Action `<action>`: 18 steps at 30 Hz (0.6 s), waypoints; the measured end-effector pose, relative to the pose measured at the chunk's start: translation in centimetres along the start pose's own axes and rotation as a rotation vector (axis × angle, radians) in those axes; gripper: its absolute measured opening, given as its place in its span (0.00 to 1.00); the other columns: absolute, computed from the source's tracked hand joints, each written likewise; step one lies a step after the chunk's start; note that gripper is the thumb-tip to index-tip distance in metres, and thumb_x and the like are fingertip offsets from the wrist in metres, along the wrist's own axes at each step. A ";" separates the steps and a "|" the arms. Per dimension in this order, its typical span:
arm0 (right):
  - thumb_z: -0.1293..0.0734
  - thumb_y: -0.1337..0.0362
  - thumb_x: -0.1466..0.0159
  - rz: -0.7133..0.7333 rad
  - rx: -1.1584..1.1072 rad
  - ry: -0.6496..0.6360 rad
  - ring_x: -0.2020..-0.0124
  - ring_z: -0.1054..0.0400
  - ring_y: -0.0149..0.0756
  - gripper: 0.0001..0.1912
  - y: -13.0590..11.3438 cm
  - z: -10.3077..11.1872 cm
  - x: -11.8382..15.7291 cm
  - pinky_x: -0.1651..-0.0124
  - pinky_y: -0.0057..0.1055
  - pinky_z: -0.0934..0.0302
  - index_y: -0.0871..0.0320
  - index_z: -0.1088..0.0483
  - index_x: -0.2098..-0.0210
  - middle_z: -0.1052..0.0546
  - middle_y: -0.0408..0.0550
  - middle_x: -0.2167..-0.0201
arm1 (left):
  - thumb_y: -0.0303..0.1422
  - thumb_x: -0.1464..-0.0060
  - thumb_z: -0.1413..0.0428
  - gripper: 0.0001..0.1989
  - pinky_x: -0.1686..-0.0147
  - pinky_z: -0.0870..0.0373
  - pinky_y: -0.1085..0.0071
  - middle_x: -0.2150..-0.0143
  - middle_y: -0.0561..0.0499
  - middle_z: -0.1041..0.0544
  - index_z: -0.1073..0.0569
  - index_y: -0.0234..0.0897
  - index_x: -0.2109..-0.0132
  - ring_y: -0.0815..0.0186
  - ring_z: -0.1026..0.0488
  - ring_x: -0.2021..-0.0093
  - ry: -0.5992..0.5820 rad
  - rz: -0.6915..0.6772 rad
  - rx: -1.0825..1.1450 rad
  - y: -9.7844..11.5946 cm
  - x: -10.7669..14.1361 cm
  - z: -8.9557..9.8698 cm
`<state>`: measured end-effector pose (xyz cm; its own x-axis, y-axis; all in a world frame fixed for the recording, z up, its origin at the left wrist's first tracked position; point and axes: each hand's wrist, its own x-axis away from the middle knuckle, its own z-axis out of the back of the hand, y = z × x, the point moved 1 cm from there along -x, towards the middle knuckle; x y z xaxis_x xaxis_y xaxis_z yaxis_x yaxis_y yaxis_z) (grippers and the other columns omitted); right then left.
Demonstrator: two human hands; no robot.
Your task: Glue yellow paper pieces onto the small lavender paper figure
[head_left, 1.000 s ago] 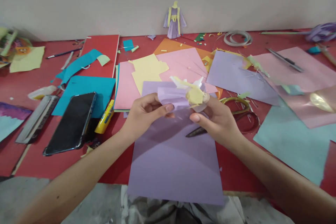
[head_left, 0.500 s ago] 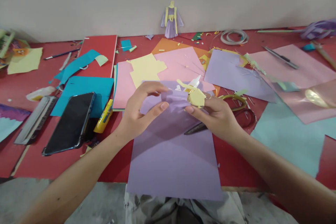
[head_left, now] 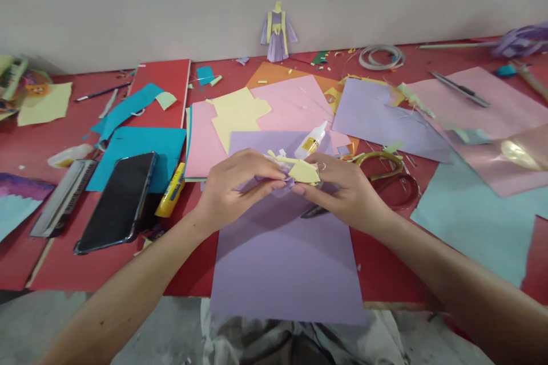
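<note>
Small folded paper piece (lilac with a yellow part) pinched above the lilac sheet on the worktop, left hand and right hand both closed on it. Probably featherlight, limp, easily creased: best gripped by folded edges.

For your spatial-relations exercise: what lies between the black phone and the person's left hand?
In the head view, a yellow glue stick lies on the table between the phone and the left hand.
</note>
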<state>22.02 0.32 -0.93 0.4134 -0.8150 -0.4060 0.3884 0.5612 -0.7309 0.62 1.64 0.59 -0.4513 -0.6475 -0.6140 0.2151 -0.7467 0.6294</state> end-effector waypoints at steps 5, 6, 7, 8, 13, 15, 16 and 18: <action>0.31 0.59 0.32 0.035 0.062 0.027 0.71 0.31 0.32 0.11 0.1 0.0 0.1 0.69 0.30 0.38 0.56 0.26 0.70 0.26 0.45 0.71 | 0.26 0.39 0.40 0.04 0.56 0.21 0.68 0.61 0.47 0.16 0.22 0.38 0.58 0.65 0.18 0.58 -0.005 -0.044 -0.061 -0.1 0.3 -0.1; 0.31 0.60 0.33 0.049 0.077 0.031 0.71 0.30 0.33 0.09 0.1 0.0 0.1 0.69 0.30 0.37 0.55 0.26 0.68 0.25 0.45 0.71 | 0.26 0.39 0.40 0.04 0.56 0.20 0.69 0.61 0.47 0.16 0.22 0.38 0.58 0.65 0.18 0.58 -0.001 -0.060 -0.085 -0.1 0.4 -0.2; 0.31 0.61 0.33 0.065 0.093 0.037 0.70 0.29 0.33 0.07 0.1 0.0 0.1 0.69 0.30 0.36 0.55 0.25 0.67 0.24 0.45 0.70 | 0.25 0.39 0.40 0.04 0.56 0.20 0.70 0.61 0.47 0.16 0.23 0.37 0.58 0.65 0.18 0.58 0.004 -0.086 -0.111 -0.1 0.5 -0.2; 0.31 0.62 0.33 0.086 0.109 0.045 0.69 0.29 0.34 0.06 0.1 0.1 0.2 0.68 0.30 0.36 0.55 0.25 0.66 0.23 0.46 0.69 | 0.25 0.40 0.40 0.04 0.57 0.20 0.70 0.61 0.47 0.16 0.23 0.37 0.58 0.66 0.17 0.58 0.009 -0.118 -0.139 -0.1 0.5 -0.2; 0.29 0.62 0.35 0.163 0.174 0.120 0.67 0.25 0.38 0.03 -0.5 0.5 0.1 0.67 0.33 0.32 0.52 0.24 0.61 0.21 0.47 0.66 | 0.23 0.41 0.39 0.06 0.60 0.19 0.72 0.62 0.47 0.15 0.24 0.37 0.58 0.66 0.17 0.61 0.047 -0.299 -0.222 0.0 0.4 -0.1; 0.27 0.60 0.36 0.135 0.147 0.158 0.65 0.24 0.40 0.09 -0.7 0.7 0.1 0.64 0.36 0.30 0.50 0.25 0.56 0.19 0.47 0.63 | 0.22 0.42 0.38 0.07 0.61 0.19 0.73 0.62 0.48 0.15 0.24 0.37 0.58 0.67 0.17 0.62 0.076 -0.331 -0.228 0.0 0.3 0.0; 0.26 0.59 0.37 0.113 0.123 0.195 0.65 0.23 0.41 0.12 -0.8 0.7 0.2 0.63 0.37 0.30 0.48 0.25 0.54 0.18 0.48 0.62 | 0.21 0.43 0.38 0.08 0.61 0.20 0.74 0.63 0.48 0.16 0.24 0.37 0.58 0.67 0.17 0.62 0.086 -0.333 -0.229 0.0 0.3 0.0; 0.24 0.59 0.40 0.071 0.074 0.298 0.65 0.23 0.43 0.18 -0.6 1.0 0.7 0.63 0.39 0.29 0.46 0.26 0.51 0.18 0.48 0.59 | 0.21 0.43 0.38 0.07 0.61 0.20 0.74 0.63 0.48 0.16 0.24 0.37 0.59 0.67 0.17 0.63 0.100 -0.318 -0.233 0.0 0.4 -0.1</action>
<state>22.89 -0.50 -0.24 0.1863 -0.7735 -0.6059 0.4301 0.6186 -0.6575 0.53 1.42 0.31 -0.4429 -0.3816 -0.8113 0.2739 -0.9192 0.2828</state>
